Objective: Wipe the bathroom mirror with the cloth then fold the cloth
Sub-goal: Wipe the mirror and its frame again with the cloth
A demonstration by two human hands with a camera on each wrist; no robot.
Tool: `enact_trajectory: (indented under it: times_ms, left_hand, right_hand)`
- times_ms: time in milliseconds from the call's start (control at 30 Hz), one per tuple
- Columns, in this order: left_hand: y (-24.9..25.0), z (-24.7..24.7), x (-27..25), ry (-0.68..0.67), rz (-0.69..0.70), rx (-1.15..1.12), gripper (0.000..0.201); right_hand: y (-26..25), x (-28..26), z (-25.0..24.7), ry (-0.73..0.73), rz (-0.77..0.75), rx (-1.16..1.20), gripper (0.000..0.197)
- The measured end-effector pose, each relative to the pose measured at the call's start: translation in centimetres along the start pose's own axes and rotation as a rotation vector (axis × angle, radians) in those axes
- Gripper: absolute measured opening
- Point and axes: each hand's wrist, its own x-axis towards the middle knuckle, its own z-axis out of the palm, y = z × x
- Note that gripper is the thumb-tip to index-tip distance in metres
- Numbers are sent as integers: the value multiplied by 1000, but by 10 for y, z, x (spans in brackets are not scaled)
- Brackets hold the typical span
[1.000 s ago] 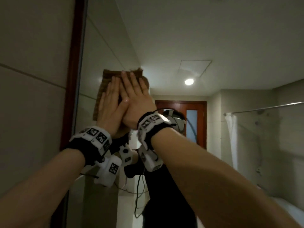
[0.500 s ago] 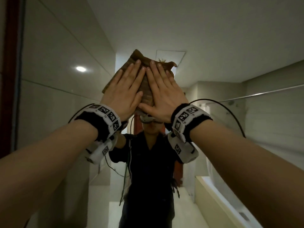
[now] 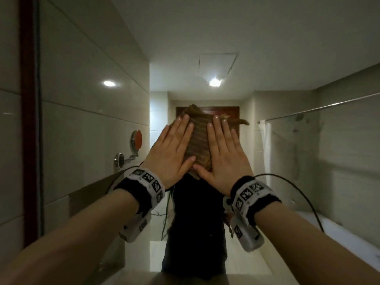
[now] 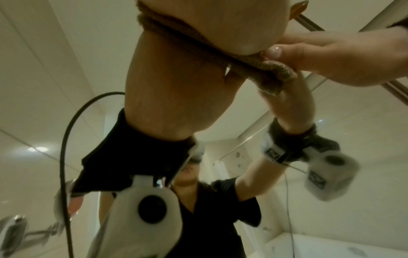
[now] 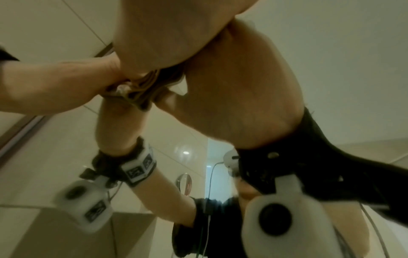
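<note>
Left hand: I see my left hand [image 3: 171, 150] spread flat, fingers straight, pressing the cloth [image 3: 198, 140] against the mirror [image 3: 92, 120].
Right hand: my right hand [image 3: 223, 153] lies flat beside it, fingers straight, pressing the same cloth; the two thumbs nearly meet at the cloth's lower edge.
Cloth: brown, ribbed, bunched between both palms and the glass, one corner sticking out past my right fingers [image 3: 216, 124].
Wrist views: the cloth's thick edge [image 4: 260, 68] shows squeezed under the palm.
Reflection: a round red shaving mirror [image 3: 136, 139] on its wall arm, left.
</note>
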Motion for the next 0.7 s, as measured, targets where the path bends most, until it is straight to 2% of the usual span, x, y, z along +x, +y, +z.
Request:
enact_trajectory:
  times_ms: [133, 300, 400, 600, 700]
  left_hand:
    - [7, 6, -14, -44, -13, -24, 81]
    - [0, -2, 1, -31, 26, -28, 80]
    - [-11, -13, 28, -2, 26, 4, 80]
    - [-37, -48, 114, -2, -43, 21, 82]
    - [-39, -52, 125, 8, -52, 34, 82]
  right_hand:
    - [-6, -16, 6, -54, 19, 9, 100]
    - [1, -1, 0, -58, -5, 10, 102]
    - [11, 25, -10, -26, 6, 5, 104]
    - [44, 104, -52, -29, 72, -101, 107]
    - [47, 116, -58, -26, 81, -89, 105]
